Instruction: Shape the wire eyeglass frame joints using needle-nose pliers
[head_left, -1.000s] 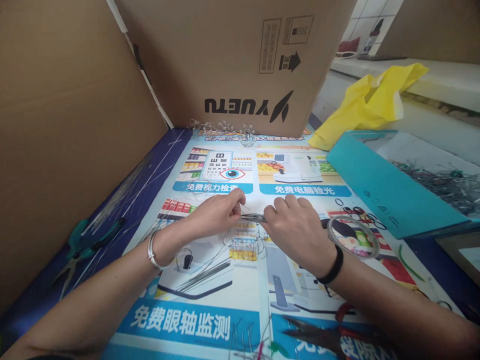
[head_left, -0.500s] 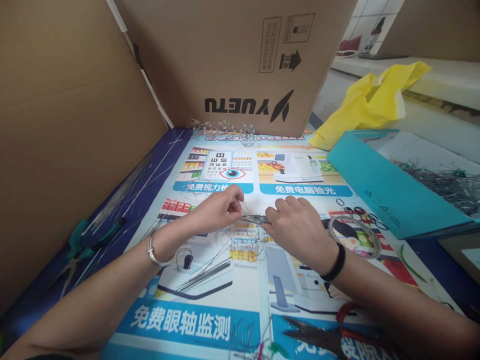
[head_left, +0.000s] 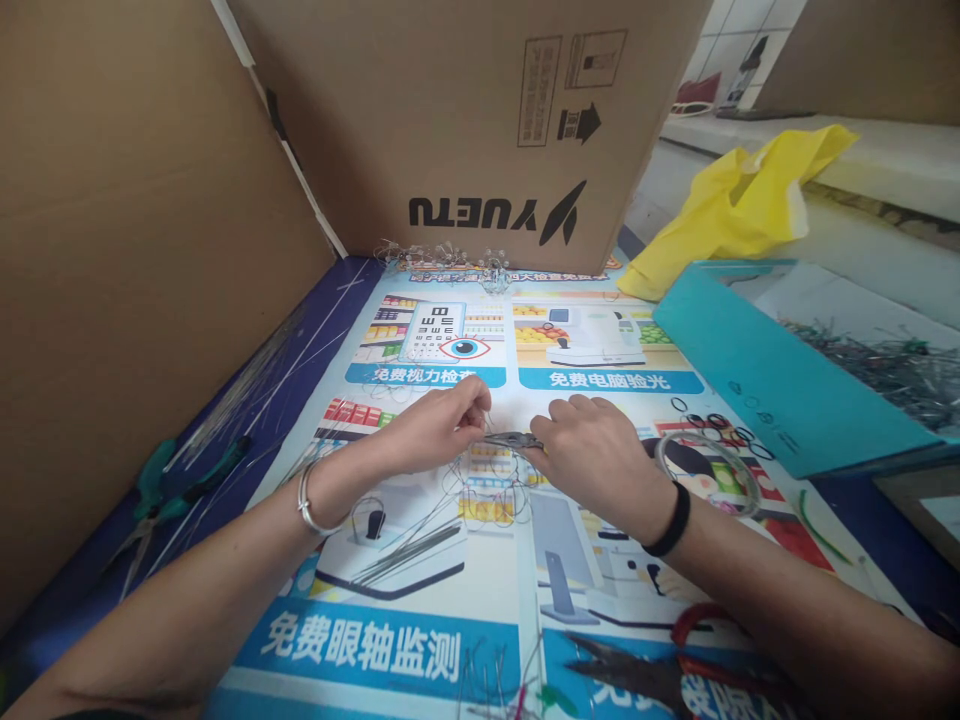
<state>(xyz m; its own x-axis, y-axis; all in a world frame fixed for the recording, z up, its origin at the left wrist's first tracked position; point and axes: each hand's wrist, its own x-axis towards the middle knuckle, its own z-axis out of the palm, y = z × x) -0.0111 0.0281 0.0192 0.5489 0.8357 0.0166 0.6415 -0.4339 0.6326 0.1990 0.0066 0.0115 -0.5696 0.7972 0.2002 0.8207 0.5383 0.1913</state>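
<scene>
My right hand, with a black band at the wrist, is closed around a pair of pliers whose metal jaws point left. At the tip of the jaws, my left hand is pinched on thin wire; the exact piece is too small to make out. Fine wire loops lie on the printed sheet just below both hands. Nearer to me on the sheet rests a bundle of straight wires.
Teal-handled pliers lie at the left beside long wires. Red-handled scissors lie at the front. A teal box of wire pieces stands right, near a yellow bag. Cardboard walls stand behind and left.
My left hand has shifted very slightly down and to the right beside the plier tips. My right hand still grips the pliers in nearly the same place.
</scene>
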